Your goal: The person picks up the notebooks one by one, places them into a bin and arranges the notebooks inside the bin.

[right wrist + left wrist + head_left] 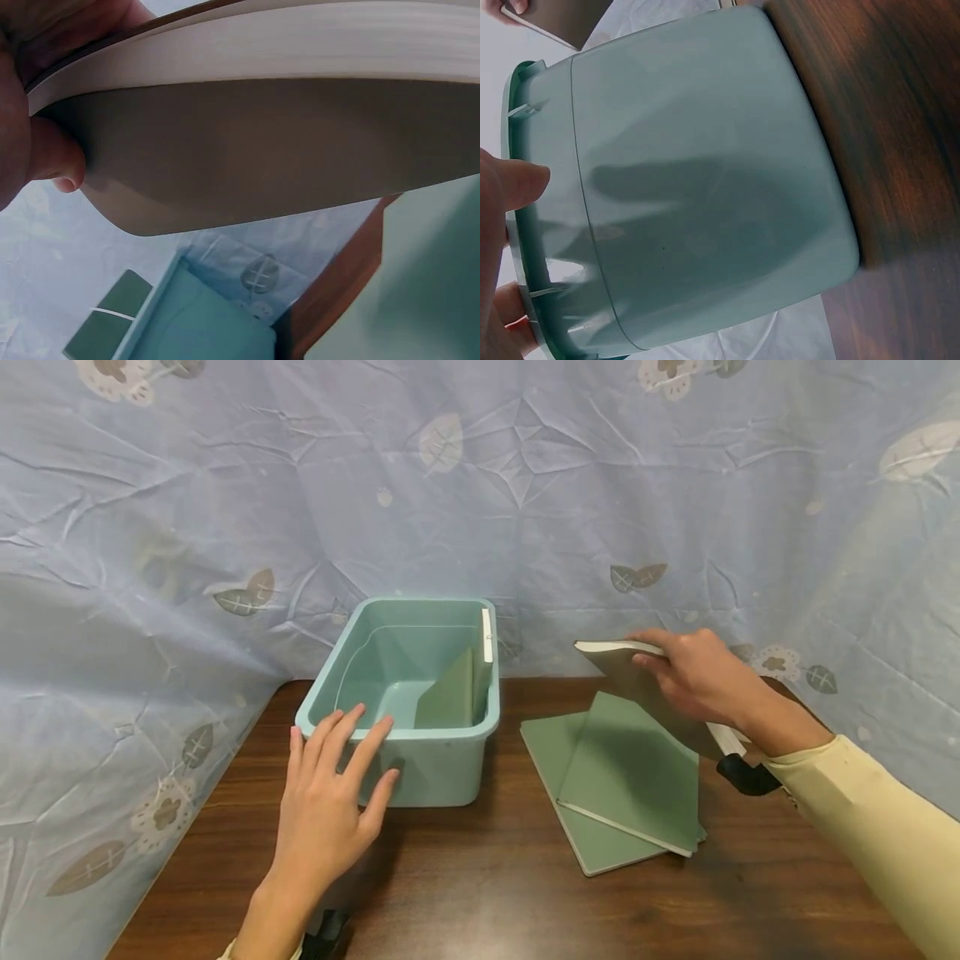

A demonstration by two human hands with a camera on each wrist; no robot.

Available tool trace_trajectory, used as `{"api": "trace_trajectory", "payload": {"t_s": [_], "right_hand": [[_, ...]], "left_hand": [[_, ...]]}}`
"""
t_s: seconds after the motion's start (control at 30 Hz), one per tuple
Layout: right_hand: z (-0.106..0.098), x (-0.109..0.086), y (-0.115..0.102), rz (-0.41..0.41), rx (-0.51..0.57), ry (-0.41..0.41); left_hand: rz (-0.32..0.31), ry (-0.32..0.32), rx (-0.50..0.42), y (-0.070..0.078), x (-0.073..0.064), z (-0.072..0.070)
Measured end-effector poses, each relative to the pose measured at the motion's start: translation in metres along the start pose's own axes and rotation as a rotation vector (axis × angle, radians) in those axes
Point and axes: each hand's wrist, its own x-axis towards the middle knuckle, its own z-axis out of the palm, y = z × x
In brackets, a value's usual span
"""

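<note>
My right hand (701,681) pinches a notebook (247,150) by its edge, thumb on one cover and fingers on the other. That notebook has a brownish-grey cover and white pages, and is held tilted above two green notebooks. The upper green notebook (633,772) lies askew on the lower green notebook (551,743) on the table. My left hand (326,793) is at the near rim of a light teal plastic bin (435,768), fingers spread and fingertips over the rim. Inside the bin, green notebooks (450,693) stand against its right wall, one showing a white edge.
The bin stands at the back of a dark brown wooden table (480,893). A pale blue curtain (555,485) with leaf and flower prints hangs behind the table and along its sides. The notebook pile sits to the bin's right.
</note>
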Motion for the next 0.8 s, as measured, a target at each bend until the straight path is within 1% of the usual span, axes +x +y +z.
{"api": "trace_trajectory", "payload": {"t_s": [0.07, 0.13, 0.37, 0.47, 0.57, 0.67, 0.8], "right_hand": [[-0.001, 0.002, -0.001, -0.016, -0.007, 0.023], [-0.002, 0.004, -0.003, -0.010, -0.006, 0.036], [-0.010, 0.009, -0.010, 0.142, 0.042, 0.056], [-0.012, 0.012, -0.013, 0.151, 0.066, 0.089], [-0.014, 0.015, -0.016, 0.149, 0.083, 0.102], [-0.015, 0.018, -0.019, 0.145, 0.088, 0.099], [-0.018, 0.020, -0.021, 0.164, 0.088, 0.097]], "left_hand": [[-0.003, -0.001, -0.002, -0.001, -0.001, 0.000], [-0.005, -0.005, -0.002, -0.001, -0.001, 0.000], [0.014, 0.012, 0.002, -0.001, 0.000, 0.000], [0.013, 0.007, 0.005, -0.002, 0.000, -0.001], [0.008, -0.001, 0.010, -0.002, 0.000, -0.002], [0.004, 0.000, 0.004, -0.002, 0.000, -0.002], [0.006, 0.000, -0.002, -0.001, 0.000, -0.001]]}}
